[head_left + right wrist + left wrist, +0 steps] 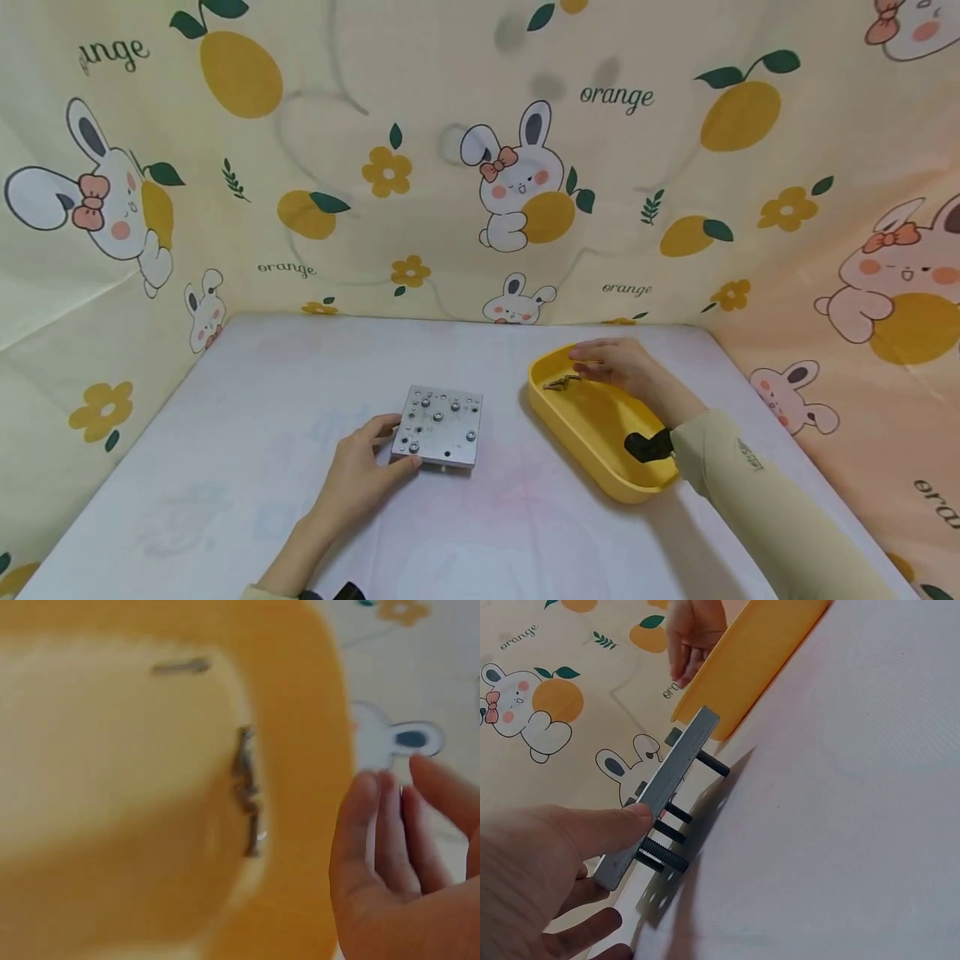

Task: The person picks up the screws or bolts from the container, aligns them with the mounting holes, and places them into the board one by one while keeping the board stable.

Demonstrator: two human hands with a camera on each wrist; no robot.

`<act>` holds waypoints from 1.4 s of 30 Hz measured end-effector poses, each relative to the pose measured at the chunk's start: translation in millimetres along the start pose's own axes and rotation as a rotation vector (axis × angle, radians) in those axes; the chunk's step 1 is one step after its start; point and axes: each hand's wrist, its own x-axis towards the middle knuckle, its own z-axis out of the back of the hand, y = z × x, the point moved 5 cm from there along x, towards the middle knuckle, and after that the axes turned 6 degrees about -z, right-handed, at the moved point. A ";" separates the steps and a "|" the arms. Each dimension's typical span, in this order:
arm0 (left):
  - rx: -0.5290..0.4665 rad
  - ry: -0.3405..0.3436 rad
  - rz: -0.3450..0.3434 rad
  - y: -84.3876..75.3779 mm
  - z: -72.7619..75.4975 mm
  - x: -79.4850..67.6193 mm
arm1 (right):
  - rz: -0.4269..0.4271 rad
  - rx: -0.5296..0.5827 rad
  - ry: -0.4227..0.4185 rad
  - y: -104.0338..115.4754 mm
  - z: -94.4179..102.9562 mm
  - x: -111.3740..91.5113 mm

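My left hand [358, 467] grips a square metal plate [450, 437] by its left side, thumb on the near edge. Several bolts [714, 763] pass through the plate, their threaded ends sticking out below; in the left wrist view it is held above its shadow. Over the far end of a yellow tray [573, 454] is my right hand [621, 367], with its fingers loosely bent. The right wrist view shows a gap between thumb and fingers [386, 855] and nothing held. Several small screws [246, 769] lie inside along the tray's end wall, and another screw [181, 667] lies apart.
A white-covered table [300, 375] carries the tray on its right half. A printed curtain [420, 108] with rabbits and oranges encloses the back and both sides. Dark wrist devices [648, 446] are strapped to the forearms.
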 end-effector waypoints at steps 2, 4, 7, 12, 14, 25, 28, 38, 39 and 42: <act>0.000 -0.002 0.001 0.6 0.8 -0.7 | -0.013 -0.030 0.035 -7.4 -0.5 7.9; -0.006 -0.005 -0.003 1.2 1.1 -1.1 | -0.022 -0.056 0.070 -14.4 -2.4 15.0; -0.015 -0.013 -0.017 2.1 1.4 -1.6 | -0.007 -0.109 0.137 -22.9 -6.9 23.1; -0.027 -0.020 -0.036 3.4 0.3 -1.2 | 0.027 -0.133 0.222 -34.7 -12.9 30.8; -0.028 -0.017 -0.038 3.7 -0.7 -1.1 | 0.030 -0.135 0.230 -39.6 -13.7 33.0; -0.013 -0.025 -0.033 2.2 0.6 -1.8 | 0.062 -0.221 0.211 -48.2 -28.7 38.4; -0.012 -0.028 -0.031 1.9 1.1 -2.1 | 0.071 -0.288 0.188 -49.6 -31.9 40.3; -0.007 -0.025 -0.023 2.2 1.1 -1.8 | 0.193 -0.470 0.061 -50.0 -38.0 43.4; -0.006 -0.025 -0.023 2.2 1.1 -1.8 | 0.214 -0.497 0.060 -50.0 -39.6 43.6; -0.010 -0.024 -0.021 2.2 1.1 -2.0 | 0.256 -0.560 0.066 -49.6 -43.0 44.0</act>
